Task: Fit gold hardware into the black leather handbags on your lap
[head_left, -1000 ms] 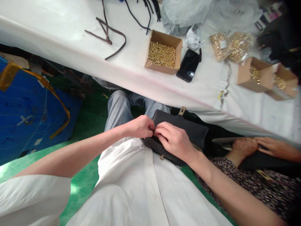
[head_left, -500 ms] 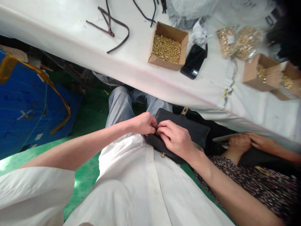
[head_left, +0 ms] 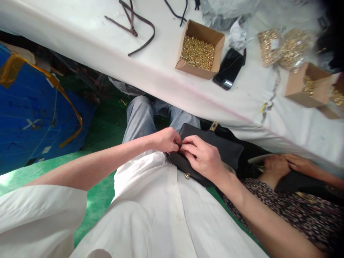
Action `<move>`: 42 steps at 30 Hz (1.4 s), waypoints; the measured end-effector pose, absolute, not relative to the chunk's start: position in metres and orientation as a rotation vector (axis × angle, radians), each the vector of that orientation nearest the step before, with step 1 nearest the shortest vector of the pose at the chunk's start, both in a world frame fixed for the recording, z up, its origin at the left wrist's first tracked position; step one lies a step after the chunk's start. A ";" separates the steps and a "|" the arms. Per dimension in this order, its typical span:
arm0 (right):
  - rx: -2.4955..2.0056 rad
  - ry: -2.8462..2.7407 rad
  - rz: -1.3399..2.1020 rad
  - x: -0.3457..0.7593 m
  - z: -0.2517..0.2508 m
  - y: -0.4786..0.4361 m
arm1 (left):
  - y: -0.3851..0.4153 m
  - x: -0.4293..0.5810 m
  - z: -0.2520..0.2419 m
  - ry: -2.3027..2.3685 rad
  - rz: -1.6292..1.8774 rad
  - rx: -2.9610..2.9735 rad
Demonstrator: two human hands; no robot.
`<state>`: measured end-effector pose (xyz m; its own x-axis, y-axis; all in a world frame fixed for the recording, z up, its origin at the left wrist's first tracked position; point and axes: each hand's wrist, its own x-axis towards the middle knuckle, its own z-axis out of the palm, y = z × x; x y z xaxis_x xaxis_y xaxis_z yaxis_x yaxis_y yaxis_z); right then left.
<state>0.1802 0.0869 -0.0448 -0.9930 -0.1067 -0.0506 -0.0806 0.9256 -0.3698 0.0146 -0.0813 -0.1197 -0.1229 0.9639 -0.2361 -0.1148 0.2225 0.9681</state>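
A black leather handbag (head_left: 223, 148) with a gold clasp lies in my lap, below the table edge. My left hand (head_left: 166, 139) is closed in a pinch at the bag's left end. My right hand (head_left: 202, 157) rests on top of the bag, its fingers pinched against the left hand's fingertips at the same spot. What sits between the fingertips is too small to make out. A small gold stud (head_left: 187, 176) shows on the bag's near edge.
A white table (head_left: 80, 36) carries an open cardboard box of gold fittings (head_left: 200, 50), a black phone (head_left: 229, 68), brown straps (head_left: 133, 27), bags of gold parts (head_left: 282, 48) and more boxes (head_left: 306, 84). Another person's hands (head_left: 285, 165) work at the right. A blue crate (head_left: 34, 107) stands left.
The view has shifted slightly, so the table items sit further right. Both hands stay pinched at the bag's left end, with only small finger movements.
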 end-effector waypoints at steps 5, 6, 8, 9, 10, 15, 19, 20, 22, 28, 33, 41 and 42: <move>-0.078 3.031 -0.657 0.185 -0.048 0.087 | -0.080 0.013 -0.112 1.372 1.160 0.936; -0.076 3.031 -0.675 0.185 -0.048 0.088 | -0.080 0.013 -0.112 1.365 1.163 0.941; -0.080 3.031 -0.709 0.186 -0.049 0.089 | -0.080 0.013 -0.113 1.343 1.168 0.938; -0.084 3.033 -0.729 0.186 -0.049 0.089 | -0.080 0.014 -0.115 1.336 1.167 0.933; -0.087 3.038 -0.751 0.186 -0.050 0.090 | -0.080 0.014 -0.116 1.331 1.165 0.930; -0.093 3.042 -0.811 0.185 -0.051 0.091 | -0.082 0.014 -0.117 1.330 1.151 0.929; -0.079 3.025 -0.814 0.185 -0.051 0.090 | -0.084 0.013 -0.116 1.331 1.130 0.955; -0.074 3.017 -0.813 0.185 -0.051 0.090 | -0.084 0.013 -0.116 1.329 1.127 0.969; -0.057 2.999 -0.803 0.185 -0.050 0.089 | -0.084 0.012 -0.116 1.320 1.117 0.995; -0.002 2.963 -0.793 0.181 -0.044 0.085 | -0.083 0.009 -0.119 1.323 1.097 1.025; 0.056 2.952 -0.794 0.178 -0.040 0.082 | -0.084 0.007 -0.115 1.300 1.092 1.045; 0.143 2.921 -0.798 0.180 -0.038 0.077 | -0.086 0.005 -0.102 1.331 1.044 1.105; 0.151 2.918 -0.793 0.179 -0.038 0.077 | -0.086 0.005 -0.102 1.338 1.038 1.114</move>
<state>0.1794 0.0770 -0.0380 -0.9885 0.0660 -0.1359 0.1257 0.8584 -0.4973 0.0046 -0.0861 -0.1015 -0.0054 0.9824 -0.1869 0.0625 0.1869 0.9804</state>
